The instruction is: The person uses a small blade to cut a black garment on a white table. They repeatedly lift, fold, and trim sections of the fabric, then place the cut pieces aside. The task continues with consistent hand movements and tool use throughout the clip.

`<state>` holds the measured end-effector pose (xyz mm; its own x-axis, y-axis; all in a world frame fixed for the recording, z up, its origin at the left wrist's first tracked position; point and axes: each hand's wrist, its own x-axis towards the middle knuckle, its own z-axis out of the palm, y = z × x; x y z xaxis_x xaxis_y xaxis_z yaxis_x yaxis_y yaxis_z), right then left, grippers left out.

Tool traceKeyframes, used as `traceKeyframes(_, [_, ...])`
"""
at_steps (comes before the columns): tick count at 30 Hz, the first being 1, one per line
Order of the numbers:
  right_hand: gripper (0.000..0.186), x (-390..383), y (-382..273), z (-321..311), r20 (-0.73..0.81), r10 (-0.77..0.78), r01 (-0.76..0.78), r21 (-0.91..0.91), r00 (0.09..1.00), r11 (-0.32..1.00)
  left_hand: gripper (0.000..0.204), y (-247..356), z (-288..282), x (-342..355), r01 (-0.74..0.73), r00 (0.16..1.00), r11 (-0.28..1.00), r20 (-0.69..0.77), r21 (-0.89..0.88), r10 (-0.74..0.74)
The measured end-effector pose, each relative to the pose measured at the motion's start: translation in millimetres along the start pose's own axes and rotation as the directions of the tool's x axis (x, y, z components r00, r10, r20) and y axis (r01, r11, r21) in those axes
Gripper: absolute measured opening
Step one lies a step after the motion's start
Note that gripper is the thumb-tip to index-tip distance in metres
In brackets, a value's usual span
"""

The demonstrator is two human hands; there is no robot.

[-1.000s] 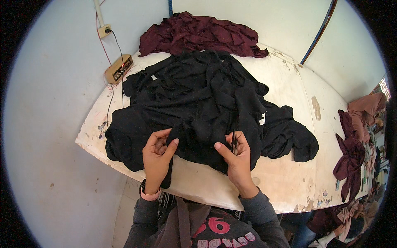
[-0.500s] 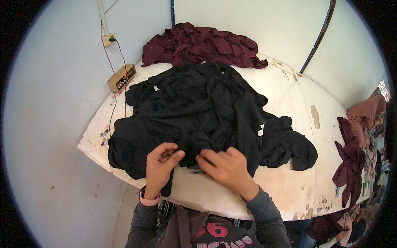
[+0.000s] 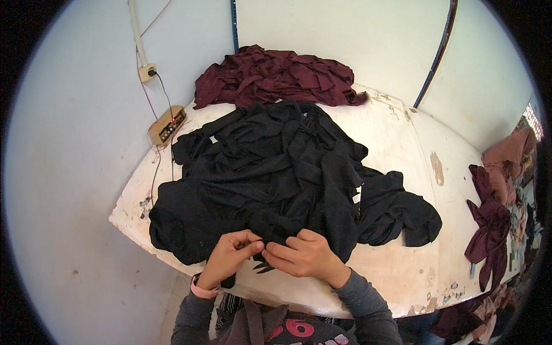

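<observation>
A large heap of black garments (image 3: 259,167) lies on the table in front of me. At its near edge my left hand (image 3: 231,253) is closed, thumb and fingers pinching a bit of the black cloth. Close beside it, almost touching fingertip to fingertip, my right hand (image 3: 305,256) is curled shut. Dark pointed prongs, seemingly of small thread snips (image 3: 263,267), stick out below the right hand's fingers; the rest is covered by the hand. What lies exactly between the fingertips is too small to make out.
A heap of maroon cloth (image 3: 276,77) sits at the table's far side by the wall. A small brown electrical box (image 3: 167,125) with cables stands at the left edge, below a wall socket (image 3: 148,73). More maroon cloth (image 3: 487,224) and clothes lie at far right.
My hands have come together at the cloth's near edge; the right hand moved left toward the left hand's fingertips. The whole view has shifted slightly, with the scene lower in the picture.
</observation>
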<state>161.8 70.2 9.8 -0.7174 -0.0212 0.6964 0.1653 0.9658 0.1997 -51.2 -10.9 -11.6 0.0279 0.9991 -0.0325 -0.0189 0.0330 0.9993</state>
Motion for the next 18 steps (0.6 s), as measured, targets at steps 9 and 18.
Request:
traceKeyframes(9, [0.036, -3, 2, 6, -0.027, 0.16, -0.151, 0.208, 0.987, 0.966, 0.02, 5, -11, -1, -0.303, 0.953, 0.857, 0.103, 0.417, 0.287])
traceKeyframes(18, [0.06, 10, -9, -3, 0.251, 0.28, -0.356, 0.342, 0.926, 0.87, 0.022, 36, -22, -23, -0.638, 0.647, 0.08, 0.477, 0.766, 0.594])
